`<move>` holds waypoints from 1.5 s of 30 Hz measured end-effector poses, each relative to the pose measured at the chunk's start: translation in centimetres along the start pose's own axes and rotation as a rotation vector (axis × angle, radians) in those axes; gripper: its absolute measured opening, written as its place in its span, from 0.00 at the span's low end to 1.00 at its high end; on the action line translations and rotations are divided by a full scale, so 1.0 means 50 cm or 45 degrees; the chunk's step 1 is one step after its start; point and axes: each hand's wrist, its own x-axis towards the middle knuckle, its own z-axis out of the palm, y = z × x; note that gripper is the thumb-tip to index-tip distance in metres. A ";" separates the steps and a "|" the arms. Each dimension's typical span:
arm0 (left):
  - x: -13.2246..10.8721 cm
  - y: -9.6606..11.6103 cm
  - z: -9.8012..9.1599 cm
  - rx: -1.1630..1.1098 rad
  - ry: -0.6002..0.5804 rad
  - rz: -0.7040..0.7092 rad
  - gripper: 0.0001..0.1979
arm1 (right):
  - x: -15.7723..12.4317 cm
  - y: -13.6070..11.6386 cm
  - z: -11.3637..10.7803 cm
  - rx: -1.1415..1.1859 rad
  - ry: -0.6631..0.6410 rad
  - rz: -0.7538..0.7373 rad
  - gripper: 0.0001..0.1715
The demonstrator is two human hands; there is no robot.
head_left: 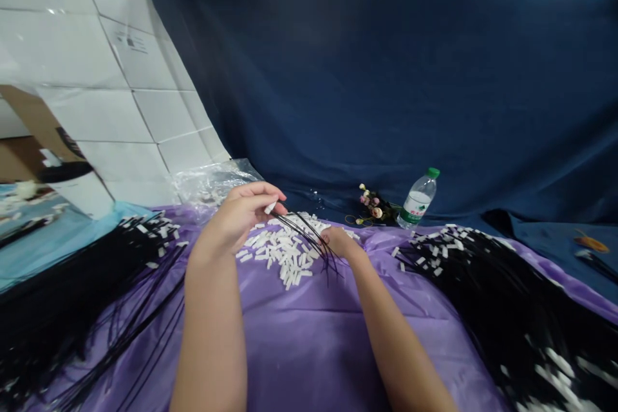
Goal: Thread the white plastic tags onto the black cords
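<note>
My left hand (251, 209) is raised over a pile of small white pieces (290, 257), its thumb and fingers pinching one end of several thin black cords (306, 232). A white piece (271, 208) shows at the fingertips. From there the cords slant down to the right and pass in front of my right hand (338, 241). That hand is low at the pile's right edge with its fingers curled in. The cords partly cover its fingertips, so what they hold cannot be made out.
Bundles of black cords with white ends lie on the left (96, 270) and right (492, 290) of the purple cloth (299, 341). Behind stand a water bottle (419, 199), artificial flowers (373, 206) and a clear plastic bag (207, 181). A blue curtain (386, 77) hangs at the back.
</note>
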 end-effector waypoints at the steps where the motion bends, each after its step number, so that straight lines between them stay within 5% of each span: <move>1: 0.000 0.002 0.000 -0.030 -0.005 -0.001 0.05 | -0.003 -0.005 -0.008 0.029 0.037 -0.026 0.15; 7: -0.001 0.012 0.012 -0.202 -0.034 -0.031 0.01 | -0.058 -0.041 -0.105 0.341 0.411 -0.227 0.15; 12: 0.007 0.004 0.044 -0.308 -0.095 -0.031 0.04 | -0.146 -0.121 -0.174 0.603 0.516 -0.484 0.19; 16: 0.003 -0.001 0.084 -0.242 -0.072 0.090 0.04 | -0.189 -0.173 -0.179 0.892 0.563 -0.657 0.16; 26: -0.014 -0.001 0.115 0.028 -0.419 0.117 0.14 | -0.194 -0.200 -0.169 0.533 0.929 -0.711 0.09; 30: -0.012 0.004 0.110 -0.022 -0.414 0.130 0.15 | -0.202 -0.210 -0.166 0.678 0.884 -0.630 0.16; 34: -0.009 0.006 0.110 -0.033 -0.317 0.165 0.14 | -0.218 -0.219 -0.162 0.674 0.539 -0.518 0.07; 37: -0.009 0.006 0.111 -0.004 -0.255 0.209 0.14 | -0.226 -0.226 -0.159 0.588 0.338 -0.508 0.11; 45: -0.007 0.007 0.109 0.027 -0.203 0.207 0.14 | -0.230 -0.240 -0.153 0.598 0.359 -0.494 0.11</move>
